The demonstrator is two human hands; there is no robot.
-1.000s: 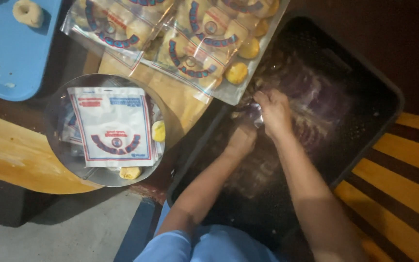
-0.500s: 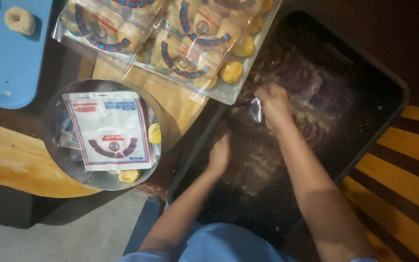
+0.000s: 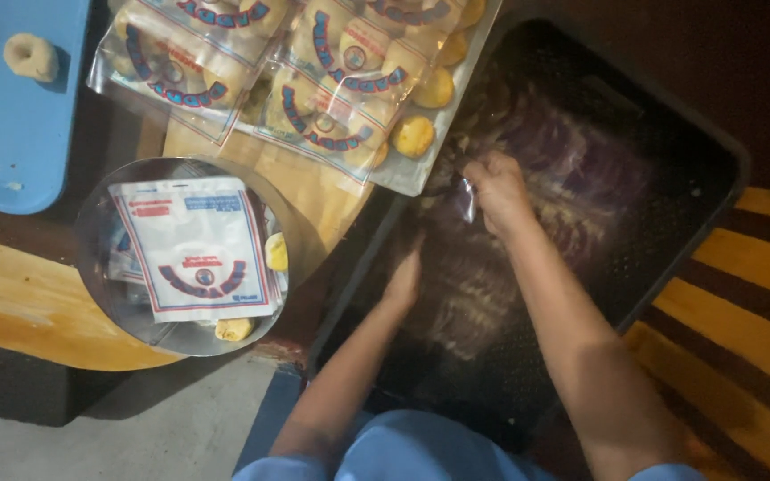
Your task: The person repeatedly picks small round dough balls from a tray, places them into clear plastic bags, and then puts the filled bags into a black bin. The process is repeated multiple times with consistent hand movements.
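black plastic crate [image 3: 670, 134], perforated walls, largest thing in view, set low at the right and filled with a heap of clear, thin plastic bags [image 3: 528, 232] that blur into purple-grey streaks. wooden bench [image 3: 20, 303] at the left, pale edge curving. blue tray [image 3: 11, 134] at top left carries a pale ring-shaped pastry [image 3: 30, 55].

sealed clear packets of round yellow pastries [image 3: 331, 80] lie overlapping along the top, one corner hanging over the crate rim. round metal bowl [image 3: 100, 267] below them holds flat white pouches [image 3: 196, 245] with red and blue print, small yellow pastries tucked beside them.

change from a second ago: both hands were close together near the crate's upper left; half a second ago the left had already dropped away toward the near wall. now the hands are well apart, the right much where it was. judged: a bag has been parted from the heap by the right.

right hand [image 3: 499, 191]: fingers curled shut, pinching a scrap of clear bag [image 3: 465, 198] at the heap's top, near the rim.

left hand [image 3: 403, 281]: lower, back toward camera, fingers pointing down into the bags by the crate's left wall; touching them, but how far open cannot be told.
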